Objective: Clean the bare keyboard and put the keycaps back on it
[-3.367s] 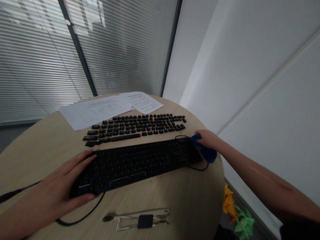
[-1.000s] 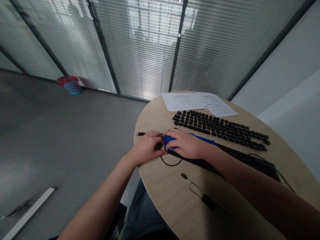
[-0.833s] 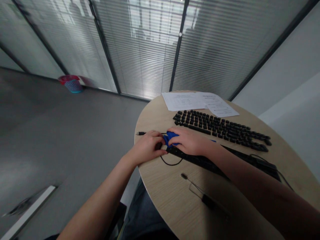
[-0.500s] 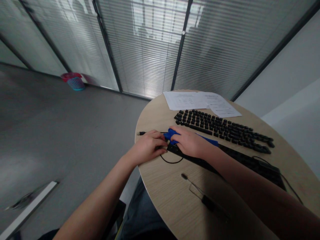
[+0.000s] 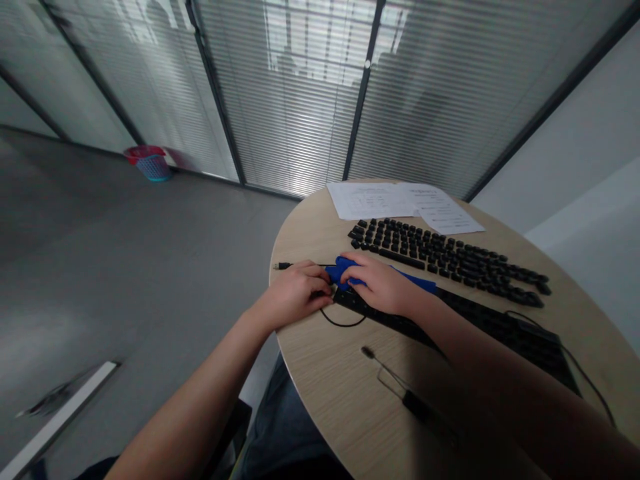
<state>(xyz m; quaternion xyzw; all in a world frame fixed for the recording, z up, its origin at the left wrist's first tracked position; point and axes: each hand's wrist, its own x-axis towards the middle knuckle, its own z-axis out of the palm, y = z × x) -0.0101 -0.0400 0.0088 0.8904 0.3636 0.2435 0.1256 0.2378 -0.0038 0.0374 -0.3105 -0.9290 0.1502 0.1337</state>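
Note:
A black keyboard base lies slantwise on the round wooden table, with a blue cloth over its left part. My right hand has its fingers curled on the bunched end of the cloth, pressing it at the keyboard's left end. My left hand rests at that same end, fingertips bent against the corner and the cloth's edge; what is between them is too small to tell. Loose black keycaps lie in rows beyond the base. A USB plug sticks out past my left hand.
Printed papers lie at the table's far edge. Nearer me is a wire tool with a brush-like tip and black handle. A cable runs along the table's right side. A basket stands on the floor by the glass wall.
My left fingers have drawn slightly left at the keyboard's corner. My right hand and the cloth end have shifted only a little.

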